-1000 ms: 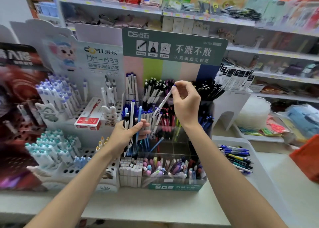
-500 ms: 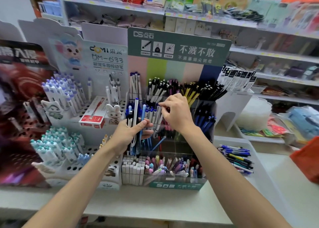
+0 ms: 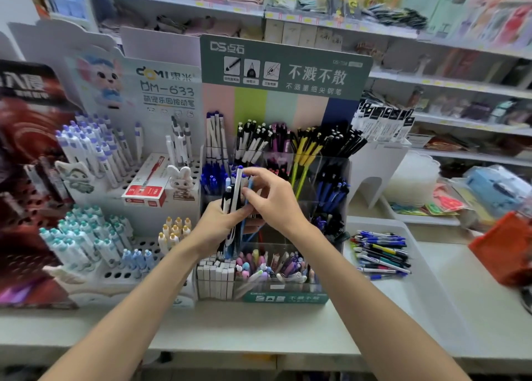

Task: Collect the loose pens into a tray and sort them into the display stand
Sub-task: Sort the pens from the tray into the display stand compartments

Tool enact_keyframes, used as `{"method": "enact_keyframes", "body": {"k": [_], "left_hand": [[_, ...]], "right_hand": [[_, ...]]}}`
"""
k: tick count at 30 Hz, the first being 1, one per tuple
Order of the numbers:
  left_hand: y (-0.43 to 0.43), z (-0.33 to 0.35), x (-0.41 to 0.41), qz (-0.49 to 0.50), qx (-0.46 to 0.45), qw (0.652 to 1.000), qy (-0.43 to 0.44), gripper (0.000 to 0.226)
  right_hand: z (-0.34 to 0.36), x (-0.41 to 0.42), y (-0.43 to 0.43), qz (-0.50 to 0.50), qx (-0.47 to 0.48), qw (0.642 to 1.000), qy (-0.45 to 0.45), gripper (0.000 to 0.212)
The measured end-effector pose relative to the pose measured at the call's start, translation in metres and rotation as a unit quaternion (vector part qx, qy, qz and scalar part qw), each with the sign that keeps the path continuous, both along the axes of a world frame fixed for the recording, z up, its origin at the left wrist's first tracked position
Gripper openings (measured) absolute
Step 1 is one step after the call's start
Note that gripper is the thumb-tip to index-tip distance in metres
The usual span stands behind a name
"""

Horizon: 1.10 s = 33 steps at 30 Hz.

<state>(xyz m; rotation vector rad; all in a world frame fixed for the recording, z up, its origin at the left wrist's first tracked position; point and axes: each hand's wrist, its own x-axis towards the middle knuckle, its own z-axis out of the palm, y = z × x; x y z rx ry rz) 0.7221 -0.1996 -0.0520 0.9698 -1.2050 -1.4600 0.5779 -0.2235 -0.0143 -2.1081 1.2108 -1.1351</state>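
Before the display stand (image 3: 325, 167) (white tray (image 3: 408, 303) of loose pens (image 3: 380, 251) just to its right), a bundle of pens (image 3: 233, 199) is being gripped upright by the left hand (image 3: 213, 225); one light-blue pen (image 3: 250, 185) is being pinched by the right hand (image 3: 273, 202), best drawn straight upward.

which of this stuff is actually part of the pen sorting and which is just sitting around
In the job: left hand gripping the pen bundle; right hand pinching at it; display stand; tray of loose pens.

Lying about: red pen box; rabbit figurine; orange bag.
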Motion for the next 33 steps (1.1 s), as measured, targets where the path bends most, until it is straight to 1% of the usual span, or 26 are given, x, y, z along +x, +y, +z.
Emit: {"method": "enact_keyframes", "body": {"k": [2,5,6,8,11,14,15,17,19,22,24,28,31,33], "left_hand": [[0.001,-0.002,0.001,0.009,-0.009,1.0,-0.012,0.026],[0.001,-0.012,0.012,0.07,-0.006,0.997,-0.033,0.021],[0.002,-0.016,0.016,0.091,0.008,0.995,-0.026,0.018],[0.005,-0.021,0.021,0.121,0.036,0.992,-0.014,0.016],[0.007,-0.026,0.024,0.138,0.032,0.988,-0.054,0.016],[0.007,-0.029,0.025,0.14,0.026,0.986,-0.082,0.022],[0.007,-0.03,0.027,0.138,0.029,0.987,-0.08,0.025],[0.009,-0.029,0.031,0.13,0.035,0.989,-0.067,0.033],[0.011,-0.029,0.033,0.104,0.032,0.993,-0.047,0.037],[0.013,-0.03,0.03,0.078,0.032,0.996,-0.027,0.024],[0.016,-0.028,0.028,0.07,0.029,0.997,-0.03,0.02],[0.02,-0.025,0.028,0.056,0.025,0.998,-0.028,0.02],[0.022,-0.024,0.028,0.069,0.041,0.997,-0.016,0.018],[0.023,-0.023,0.027,0.083,0.046,0.995,-0.011,0.018]], "right_hand": [[-0.003,0.0,0.003,-0.022,0.004,0.998,-0.054,0.03],[0.001,-0.013,0.002,-0.098,-0.01,0.974,-0.203,0.023],[0.001,-0.019,0.001,-0.128,-0.028,0.966,-0.224,0.021],[-0.005,-0.024,0.001,-0.155,-0.049,0.959,-0.232,0.02],[-0.022,-0.016,0.007,-0.146,-0.05,0.957,-0.246,0.02],[-0.029,-0.015,0.009,-0.19,-0.044,0.926,-0.322,0.017],[-0.03,-0.017,0.008,-0.209,-0.054,0.921,-0.325,0.017],[-0.037,-0.021,0.005,-0.22,-0.08,0.931,-0.279,0.016],[-0.049,-0.021,0.003,-0.2,-0.102,0.955,-0.193,0.018],[-0.071,-0.015,0.001,-0.17,-0.121,0.976,-0.065,0.018],[-0.081,-0.01,0.002,-0.15,-0.131,0.98,-0.011,0.019],[-0.084,-0.006,-0.001,-0.11,-0.144,0.981,0.064,0.018],[-0.083,-0.004,-0.001,-0.089,-0.138,0.981,0.104,0.013],[-0.083,-0.002,-0.004,-0.08,-0.155,0.973,0.149,0.011]]}}
